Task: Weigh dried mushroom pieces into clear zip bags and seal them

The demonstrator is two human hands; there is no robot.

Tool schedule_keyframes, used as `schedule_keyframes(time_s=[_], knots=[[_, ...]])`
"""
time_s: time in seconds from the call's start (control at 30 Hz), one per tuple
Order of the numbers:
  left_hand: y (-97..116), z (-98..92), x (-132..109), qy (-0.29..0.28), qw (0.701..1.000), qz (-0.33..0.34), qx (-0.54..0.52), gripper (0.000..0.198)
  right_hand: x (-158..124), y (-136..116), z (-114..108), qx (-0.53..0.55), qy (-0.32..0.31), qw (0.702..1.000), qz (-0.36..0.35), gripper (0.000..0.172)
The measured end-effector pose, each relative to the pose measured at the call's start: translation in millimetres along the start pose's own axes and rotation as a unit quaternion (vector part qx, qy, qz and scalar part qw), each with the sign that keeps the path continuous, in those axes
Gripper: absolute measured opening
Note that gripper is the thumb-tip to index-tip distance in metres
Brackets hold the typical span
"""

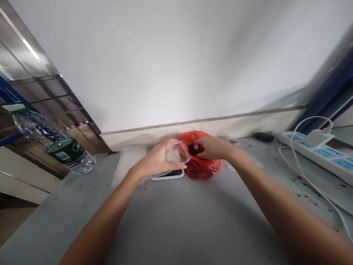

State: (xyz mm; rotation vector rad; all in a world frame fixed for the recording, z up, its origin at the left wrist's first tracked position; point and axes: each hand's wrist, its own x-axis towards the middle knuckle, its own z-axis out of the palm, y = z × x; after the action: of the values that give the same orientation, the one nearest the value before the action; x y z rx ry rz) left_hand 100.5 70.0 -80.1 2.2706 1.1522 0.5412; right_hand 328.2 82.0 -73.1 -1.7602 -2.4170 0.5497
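Observation:
My left hand (157, 158) is wrapped round a clear zip-lock bag (179, 152), whose open mouth faces right. Directly beside it stands a red plastic bag (202, 171), opened wide, with dark crumbly pieces (194, 150) inside. Into its mouth reaches my right hand (211, 147), fingers curled together among the dark pieces; whatever they pinch is hidden. A white-edged digital scale (168, 175) with a black panel lies under my left hand, partly covered. Left of it is a stack of flat clear bags (125, 165).
A large water bottle (70, 152) with a green label stands at the left table edge. On the right are a white power strip (322, 152), a charger (318, 138) with a looping white cable (302, 173), and a black object (264, 137). Dark crumbs dot the grey table (193, 221); a wall closes the back.

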Motion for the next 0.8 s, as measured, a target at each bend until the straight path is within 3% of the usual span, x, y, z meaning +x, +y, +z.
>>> schedule_keyframes(time_s=[0.27, 0.37, 0.57, 0.8], knots=[[11, 0.9, 2, -0.005, 1.000, -0.012, 0.011, 0.065, 0, 1, -5, 0.010, -0.013, 1.000, 0.020, 0.018], [11, 1.2, 5, -0.003, 1.000, -0.011, 0.022, 0.068, -1, 10, -13, 0.026, -0.009, 0.999, 0.019, 0.027], [12, 4.5, 14, -0.006, 0.998, -0.027, 0.055, 0.071, -6, 31, -28, 0.072, -0.008, 0.995, -0.061, 0.029], [17, 8.4, 29, -0.020, 0.996, -0.029, 0.083, 0.076, -16, 30, -38, 0.121, 0.025, 0.991, -0.059, 0.026]])
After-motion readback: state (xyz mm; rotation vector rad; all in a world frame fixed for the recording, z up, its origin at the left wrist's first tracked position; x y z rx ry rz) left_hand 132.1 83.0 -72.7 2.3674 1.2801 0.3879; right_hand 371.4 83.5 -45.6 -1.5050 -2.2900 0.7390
